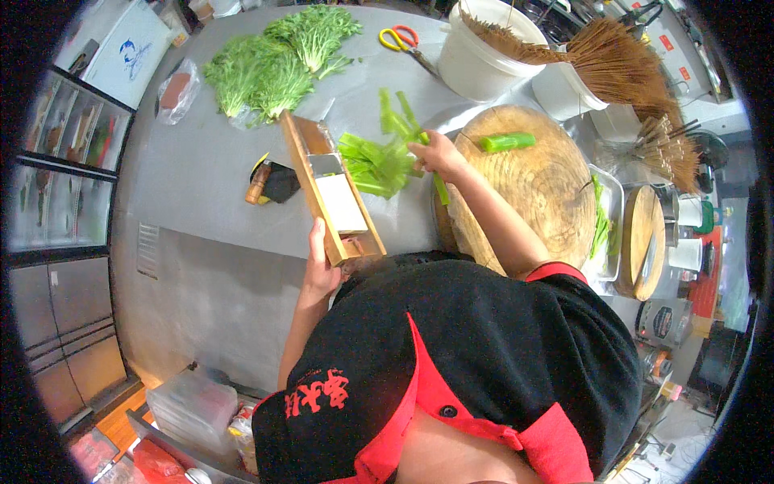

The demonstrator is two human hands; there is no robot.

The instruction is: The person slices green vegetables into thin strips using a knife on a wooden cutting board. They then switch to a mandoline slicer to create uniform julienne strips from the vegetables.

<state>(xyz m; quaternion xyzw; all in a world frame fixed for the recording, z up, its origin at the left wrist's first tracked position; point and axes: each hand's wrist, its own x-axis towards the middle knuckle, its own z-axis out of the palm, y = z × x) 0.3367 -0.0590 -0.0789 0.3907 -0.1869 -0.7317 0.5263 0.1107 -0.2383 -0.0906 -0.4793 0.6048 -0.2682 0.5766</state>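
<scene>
My left hand (pixel 320 266) grips the near end of a wooden-framed slicer (pixel 341 202), which is tilted on the metal worktop (pixel 199 181). In my right hand (pixel 440 156) are several thin green vegetable slices (pixel 396 118), some hanging below the fingers. More flat slices (pixel 369 166) lie between the slicer and this hand, a little blurred. My right forearm reaches over a round wooden chopping block (pixel 544 199). On the block rests a short piece of peeled green stem (pixel 508 142).
Leafy greens (pixel 278 66), scissors (pixel 399 39) and a wooden-handled tool (pixel 259 184) lie on the worktop. White buckets (pixel 484 66) stand at the far right, with bundled brown sticks (pixel 617 63). A tray of green strips (pixel 601 224) and a smaller board with a knife (pixel 650 260) are at right.
</scene>
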